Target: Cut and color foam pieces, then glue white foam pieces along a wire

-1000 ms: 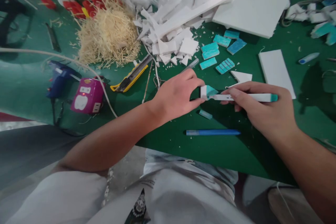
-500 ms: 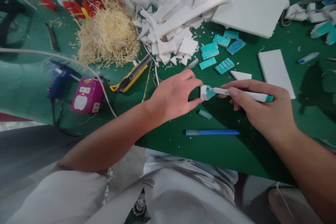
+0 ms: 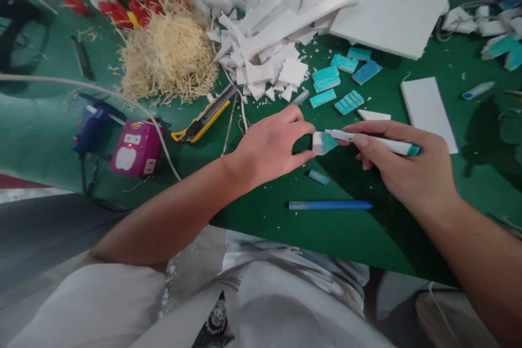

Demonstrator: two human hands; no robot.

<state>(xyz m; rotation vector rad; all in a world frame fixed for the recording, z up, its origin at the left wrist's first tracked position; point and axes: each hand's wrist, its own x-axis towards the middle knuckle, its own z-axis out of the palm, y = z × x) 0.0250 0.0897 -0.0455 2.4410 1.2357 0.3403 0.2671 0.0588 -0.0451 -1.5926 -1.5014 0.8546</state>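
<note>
My left hand (image 3: 272,147) pinches a small white foam piece (image 3: 323,143) that is partly coloured teal, holding it just above the green table (image 3: 261,212). My right hand (image 3: 403,168) grips a white marker with a teal end (image 3: 375,142), its tip touching the piece's top edge. A teal marker cap (image 3: 318,177) lies on the table below the piece. A blue marker (image 3: 330,205) lies nearer to me.
Several teal-coloured foam pieces (image 3: 339,82) lie beyond my hands, beside a heap of white foam offcuts (image 3: 265,54) and foam sheets (image 3: 397,5). A yellow utility knife (image 3: 206,117), a straw pile (image 3: 167,60), a blue glue gun (image 3: 92,119) and a pink power strip (image 3: 136,148) sit left.
The marker tip has moved from the lower part of the foam piece up to its top edge, and more of the piece now shows teal. My left hand has barely moved.
</note>
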